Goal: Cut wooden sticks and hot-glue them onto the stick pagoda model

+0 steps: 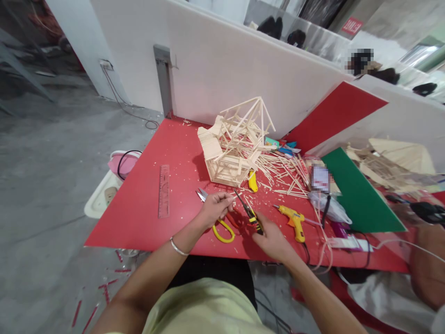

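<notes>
My left hand [214, 207] pinches a short thin wooden stick [232, 198] above the red table [146, 208]. My right hand [271, 239] grips the yellow-and-black handles of small cutting pliers [247, 212], whose jaws point up toward the stick's end. Under my left hand lie yellow-handled scissors [220, 226]. Behind both hands stands a house-like model of wooden sticks [233, 144].
A red ruler [163, 190] lies to the left. A yellow utility knife [252, 181], a heap of loose sticks [283, 174], a yellow glue gun [295, 221] and a green sheet [358, 192] lie to the right. Another person's arm [427, 264] shows at the far right. A white partition runs behind.
</notes>
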The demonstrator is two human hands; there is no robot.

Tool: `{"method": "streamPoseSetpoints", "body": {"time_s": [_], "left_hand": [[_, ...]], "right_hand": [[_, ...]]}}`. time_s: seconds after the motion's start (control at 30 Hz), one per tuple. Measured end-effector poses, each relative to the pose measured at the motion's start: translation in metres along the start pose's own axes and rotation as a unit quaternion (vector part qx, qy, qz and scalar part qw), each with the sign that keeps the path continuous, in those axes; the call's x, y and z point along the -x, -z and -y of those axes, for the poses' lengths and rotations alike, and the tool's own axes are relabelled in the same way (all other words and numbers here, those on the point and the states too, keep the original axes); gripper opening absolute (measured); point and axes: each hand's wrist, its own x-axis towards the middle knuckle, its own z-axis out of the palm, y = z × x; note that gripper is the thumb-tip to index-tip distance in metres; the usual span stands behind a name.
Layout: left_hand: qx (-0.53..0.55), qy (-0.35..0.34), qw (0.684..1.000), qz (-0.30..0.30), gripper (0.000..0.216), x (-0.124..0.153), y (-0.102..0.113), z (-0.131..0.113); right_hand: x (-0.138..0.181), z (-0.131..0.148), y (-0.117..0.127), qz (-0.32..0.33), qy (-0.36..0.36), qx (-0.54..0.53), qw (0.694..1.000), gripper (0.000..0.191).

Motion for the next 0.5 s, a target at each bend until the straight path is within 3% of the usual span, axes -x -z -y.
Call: {"method": "streamPoseSetpoints", "body": {"time_s": [0.1, 0.23, 0.37, 0.43, 0.5], "left_hand": [[-0.012, -0.005, 1.0, 0.017, 0.031, 0.001, -0.001, 0.0], [-0.008, -0.015, 0.999, 0.033, 0.033, 0.0, -0.001, 0.003], [0.014, -0.02, 0.999, 0.047, 0.034, 0.001, -0.003, 0.003], [0.011, -0.027, 0.999, 0.044, 0.034, 0.001, -0.003, 0.003], [-0.019, -0.028, 0.999, 0.025, 0.033, 0.0, -0.002, 0.004]], "right_hand": [[0.005, 0.003, 0.004, 0.053, -0.025, -0.093, 0.994, 0.037], [0.011, 0.008, 0.005, 0.108, -0.114, -0.262, 0.952, 0.023], [0.015, 0.014, 0.005, 0.166, -0.159, -0.367, 0.901, 0.043], [0.014, 0.013, 0.006, 0.155, -0.151, -0.302, 0.928, 0.049], [0.012, 0.007, 0.009, 0.098, -0.143, -0.166, 0.971, 0.045]]}}
